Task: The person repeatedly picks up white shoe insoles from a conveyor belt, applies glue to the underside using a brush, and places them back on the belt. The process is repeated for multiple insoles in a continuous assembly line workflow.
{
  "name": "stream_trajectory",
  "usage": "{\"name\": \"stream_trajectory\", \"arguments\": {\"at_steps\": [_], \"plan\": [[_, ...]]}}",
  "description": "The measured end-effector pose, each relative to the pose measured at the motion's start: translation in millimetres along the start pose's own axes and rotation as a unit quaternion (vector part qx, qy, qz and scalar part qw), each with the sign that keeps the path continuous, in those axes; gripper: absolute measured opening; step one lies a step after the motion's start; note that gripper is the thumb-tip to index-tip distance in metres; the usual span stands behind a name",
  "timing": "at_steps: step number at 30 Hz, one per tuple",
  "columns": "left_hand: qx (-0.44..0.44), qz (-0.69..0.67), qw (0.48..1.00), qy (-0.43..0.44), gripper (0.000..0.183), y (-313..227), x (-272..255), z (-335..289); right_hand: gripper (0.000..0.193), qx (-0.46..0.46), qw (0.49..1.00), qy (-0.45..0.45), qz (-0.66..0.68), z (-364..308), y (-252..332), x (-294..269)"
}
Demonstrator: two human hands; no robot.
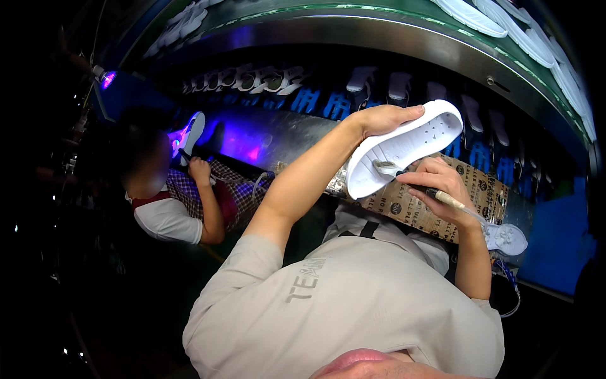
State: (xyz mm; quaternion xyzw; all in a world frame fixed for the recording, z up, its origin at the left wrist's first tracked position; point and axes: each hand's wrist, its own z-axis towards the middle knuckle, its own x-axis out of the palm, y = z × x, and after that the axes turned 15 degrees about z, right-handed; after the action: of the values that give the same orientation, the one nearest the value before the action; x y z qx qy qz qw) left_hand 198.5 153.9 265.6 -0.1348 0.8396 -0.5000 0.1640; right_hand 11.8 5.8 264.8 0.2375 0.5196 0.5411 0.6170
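I have the white sole [404,149] tilted up, my left grip [386,120] clamped on its rim, cardboard [404,207] below it. Beside the sole, my right grip [444,184] is closed round a brush [386,167], its tip inside the sole's hollow. I'd judge light, even strokes best, steadying the sole and working right along its rim.

I face long metal surface [290,134], purple glow across left stretch. Brown printed cardboard [407,210] covers part directly before me. Lumpy white piece [507,239] by right end. Above, metal-edged green shelf [404,47] bears white soles [476,18].
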Motion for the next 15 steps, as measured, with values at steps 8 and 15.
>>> {"name": "stream_trajectory", "arguments": {"at_steps": [8,15], "plan": [[-0.021,0.237,0.971,0.028,0.07,-12.4,-5.3,-1.3,0.029,0.009,0.999,-0.019,-0.047,-4.5,3.7,-10.5],[-0.047,0.209,0.976,0.038,0.071,11.5,-18.3,-3.8,0.032,-0.016,1.0,-0.009,-0.024,-9.1,-6.8,-21.1]]}}
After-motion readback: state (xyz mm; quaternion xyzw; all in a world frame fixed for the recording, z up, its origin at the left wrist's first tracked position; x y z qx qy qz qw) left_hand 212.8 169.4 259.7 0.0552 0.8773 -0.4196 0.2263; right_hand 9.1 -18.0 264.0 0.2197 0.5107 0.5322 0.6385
